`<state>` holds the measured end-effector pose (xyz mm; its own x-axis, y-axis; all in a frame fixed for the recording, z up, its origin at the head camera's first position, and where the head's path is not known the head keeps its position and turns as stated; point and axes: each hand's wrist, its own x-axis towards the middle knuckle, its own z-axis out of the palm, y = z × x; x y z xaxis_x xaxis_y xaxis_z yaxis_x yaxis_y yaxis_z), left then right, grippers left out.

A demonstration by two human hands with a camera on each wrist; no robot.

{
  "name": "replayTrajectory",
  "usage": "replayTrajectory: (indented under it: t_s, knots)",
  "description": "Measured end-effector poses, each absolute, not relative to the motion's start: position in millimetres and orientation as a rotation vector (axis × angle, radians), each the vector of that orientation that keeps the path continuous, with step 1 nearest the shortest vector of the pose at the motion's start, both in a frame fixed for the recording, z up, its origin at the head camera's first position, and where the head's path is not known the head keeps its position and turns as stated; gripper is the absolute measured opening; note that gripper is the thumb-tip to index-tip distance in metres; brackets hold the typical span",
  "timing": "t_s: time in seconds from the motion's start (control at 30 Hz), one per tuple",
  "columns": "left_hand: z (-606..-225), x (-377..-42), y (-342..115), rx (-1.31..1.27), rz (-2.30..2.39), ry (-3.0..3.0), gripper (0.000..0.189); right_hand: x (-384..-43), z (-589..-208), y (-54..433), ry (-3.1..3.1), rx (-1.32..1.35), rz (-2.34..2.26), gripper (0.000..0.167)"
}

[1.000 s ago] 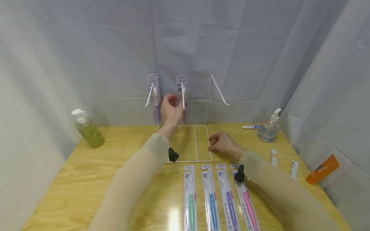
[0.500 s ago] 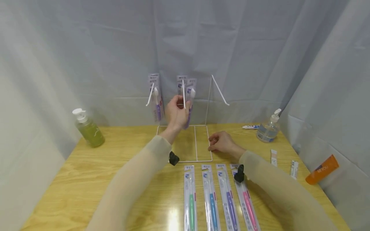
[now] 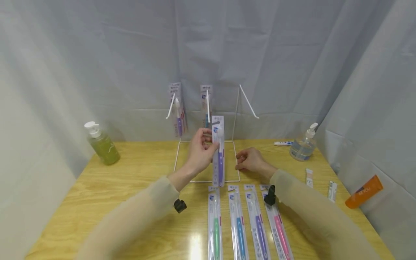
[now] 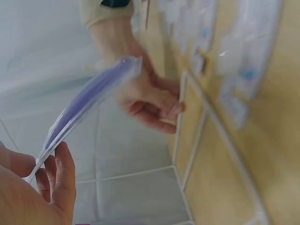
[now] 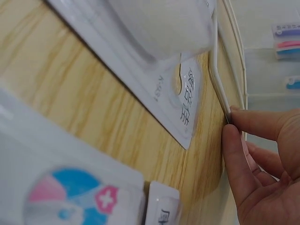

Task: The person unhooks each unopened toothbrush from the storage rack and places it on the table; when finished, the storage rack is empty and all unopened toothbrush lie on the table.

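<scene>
My left hand (image 3: 201, 151) pinches a packaged purple toothbrush (image 3: 221, 159) by its edge between thumb and fingers. The pack stands upright in front of the white wire rack (image 3: 236, 159); in the left wrist view the purple handle (image 4: 89, 93) shows through the plastic. My right hand (image 3: 250, 160) pinches the rack's base wire at its right side, as the right wrist view shows with thumb and forefinger (image 5: 258, 124) on the wire. Toothbrush packs (image 3: 180, 122) hang on the left hook, and a blue one (image 3: 206, 121) hangs on the middle hook. The right hook (image 3: 248, 101) carries nothing.
Packaged green (image 3: 216, 234), blue (image 3: 240, 234), purple (image 3: 261, 234) and pink (image 3: 282, 234) toothbrushes lie in a row in front. A green pump bottle (image 3: 105, 146) stands left. Right are a clear pump bottle (image 3: 303, 146), a toothpaste tube (image 3: 282, 143) and an orange tube (image 3: 364, 192).
My left hand has drawn the purple toothbrush pack off the middle hook, then forward and down, leaving a blue one on that hook. My right hand has stayed on the rack's base.
</scene>
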<state>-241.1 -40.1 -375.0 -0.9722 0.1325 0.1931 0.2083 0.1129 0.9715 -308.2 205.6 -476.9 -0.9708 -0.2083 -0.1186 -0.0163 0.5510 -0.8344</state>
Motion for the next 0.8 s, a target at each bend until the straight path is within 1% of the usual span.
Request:
replayTrajectory:
  t_s: [0.37, 0.53, 0.67, 0.8]
  knots:
    - [-416.7, -178.9, -97.1, -0.213, -2.193, -2.517, 0.051, -308.2, -479.1, 202.6, 2.610, -0.222, -1.361, 0.044]
    - [-436.0, -151.5, -114.0, -0.176, -2.231, -2.612, 0.053, -310.3, -479.1, 203.3, 2.599, -0.231, -1.389, 0.043]
    - [-449.1, -137.0, -120.0, -0.131, -2.257, -2.658, 0.058, -309.7, -477.2, 203.9, 2.588, -0.232, -1.403, 0.044]
    - [-458.8, -131.8, -121.7, -0.059, -2.253, -2.696, 0.065, -308.7, -477.0, 205.1, 2.578, -0.219, -1.411, 0.044]
